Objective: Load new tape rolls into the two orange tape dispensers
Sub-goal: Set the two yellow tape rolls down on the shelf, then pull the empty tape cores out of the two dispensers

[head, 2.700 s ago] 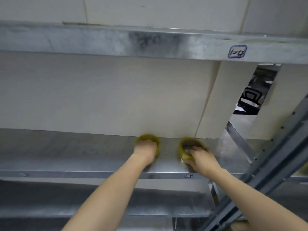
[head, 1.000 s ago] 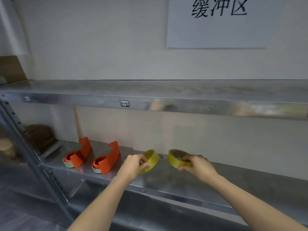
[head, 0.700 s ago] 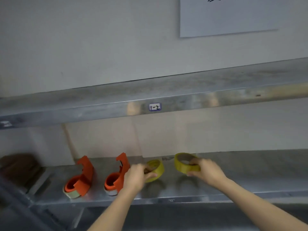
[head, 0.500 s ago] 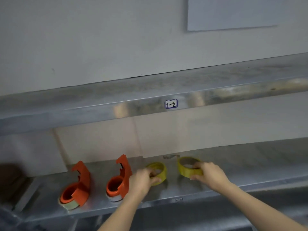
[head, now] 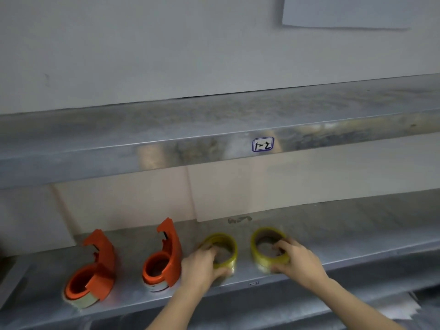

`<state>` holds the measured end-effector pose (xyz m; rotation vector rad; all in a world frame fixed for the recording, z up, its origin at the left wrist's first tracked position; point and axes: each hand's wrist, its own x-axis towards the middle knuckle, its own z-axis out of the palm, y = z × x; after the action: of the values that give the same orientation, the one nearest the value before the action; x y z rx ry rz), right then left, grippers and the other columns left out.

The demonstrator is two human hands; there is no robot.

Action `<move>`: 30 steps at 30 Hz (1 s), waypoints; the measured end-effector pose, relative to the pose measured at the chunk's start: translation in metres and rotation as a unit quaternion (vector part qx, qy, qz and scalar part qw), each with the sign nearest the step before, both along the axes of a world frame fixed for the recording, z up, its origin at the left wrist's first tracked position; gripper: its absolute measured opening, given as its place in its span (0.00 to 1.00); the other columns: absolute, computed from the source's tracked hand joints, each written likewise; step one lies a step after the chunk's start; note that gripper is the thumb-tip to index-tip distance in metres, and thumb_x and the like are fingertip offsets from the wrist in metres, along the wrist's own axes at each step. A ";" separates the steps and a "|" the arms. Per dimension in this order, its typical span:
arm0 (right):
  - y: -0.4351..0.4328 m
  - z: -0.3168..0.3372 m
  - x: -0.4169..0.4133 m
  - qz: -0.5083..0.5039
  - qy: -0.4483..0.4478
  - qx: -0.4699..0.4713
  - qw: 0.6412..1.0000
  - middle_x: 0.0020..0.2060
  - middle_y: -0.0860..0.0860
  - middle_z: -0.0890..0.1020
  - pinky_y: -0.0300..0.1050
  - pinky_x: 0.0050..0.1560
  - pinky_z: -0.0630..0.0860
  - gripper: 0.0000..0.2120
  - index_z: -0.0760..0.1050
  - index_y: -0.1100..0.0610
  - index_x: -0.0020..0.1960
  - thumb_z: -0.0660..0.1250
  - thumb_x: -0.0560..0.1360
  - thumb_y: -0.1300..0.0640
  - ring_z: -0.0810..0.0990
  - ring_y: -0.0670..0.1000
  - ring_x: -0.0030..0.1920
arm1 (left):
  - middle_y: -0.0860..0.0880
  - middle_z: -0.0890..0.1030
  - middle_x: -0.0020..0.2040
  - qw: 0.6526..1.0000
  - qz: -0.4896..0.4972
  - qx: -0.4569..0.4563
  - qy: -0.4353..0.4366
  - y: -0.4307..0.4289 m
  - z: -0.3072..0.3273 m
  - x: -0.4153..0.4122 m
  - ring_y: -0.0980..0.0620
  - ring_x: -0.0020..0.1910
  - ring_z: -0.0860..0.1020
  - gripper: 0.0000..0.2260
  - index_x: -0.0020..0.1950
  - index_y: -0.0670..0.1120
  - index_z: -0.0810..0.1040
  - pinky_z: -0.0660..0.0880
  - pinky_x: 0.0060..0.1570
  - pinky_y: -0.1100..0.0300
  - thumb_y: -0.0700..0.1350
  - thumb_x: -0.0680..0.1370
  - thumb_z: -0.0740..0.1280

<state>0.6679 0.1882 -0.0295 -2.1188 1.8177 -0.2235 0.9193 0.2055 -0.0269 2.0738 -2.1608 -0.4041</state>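
Two orange tape dispensers stand on the metal shelf [head: 357, 236]: the left dispenser [head: 91, 270] near the left end, the right dispenser [head: 164, 258] beside it. To their right two yellowish tape rolls lie flat on the shelf. My left hand [head: 201, 265] grips the left roll [head: 226, 248], thumb on its near side, fingers over its rim. My right hand [head: 297, 260] grips the right roll [head: 266, 248], fingers inside its core. Both dispensers seem to hold thin remnants of pale tape.
An upper shelf [head: 214, 144] with a label reading 1-2 [head: 262, 144] overhangs the work shelf. A sheet of paper [head: 345, 10] hangs on the wall at top right. White sheets [head: 400, 306] lie on a lower level at bottom right.
Both rolls came down from tilted in the air to flat on the shelf, right of the dispensers. My hands still hold them. The camera view shifted left and closer.
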 end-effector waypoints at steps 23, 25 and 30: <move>0.043 0.093 0.174 0.198 -0.107 -0.097 0.970 0.55 0.46 0.78 0.42 0.52 0.76 0.27 0.72 0.49 0.62 0.66 0.68 0.35 0.76 0.45 0.50 | 0.53 0.77 0.61 0.961 0.095 -0.190 0.174 0.072 0.070 0.150 0.54 0.61 0.75 0.29 0.66 0.51 0.72 0.72 0.57 0.60 0.63 0.70 0.69; 0.053 0.091 0.196 0.208 -0.116 -0.094 0.967 0.57 0.45 0.77 0.39 0.53 0.74 0.28 0.71 0.48 0.63 0.67 0.68 0.35 0.75 0.43 0.52 | 0.53 0.75 0.64 0.959 0.109 -0.167 0.199 0.087 0.072 0.181 0.54 0.63 0.73 0.35 0.69 0.51 0.68 0.70 0.61 0.59 0.64 0.67 0.71; 0.074 0.081 0.245 0.198 -0.122 -0.075 0.970 0.62 0.45 0.75 0.45 0.62 0.71 0.41 0.67 0.46 0.66 0.64 0.59 0.26 0.75 0.47 0.61 | 0.51 0.70 0.71 0.964 0.105 -0.106 0.220 0.112 0.073 0.274 0.52 0.70 0.69 0.53 0.73 0.51 0.63 0.66 0.67 0.59 0.71 0.53 0.73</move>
<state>0.9133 0.2625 0.0518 -2.3808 1.2441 -0.5069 1.1931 0.3179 0.0461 1.8559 -1.6386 -0.5233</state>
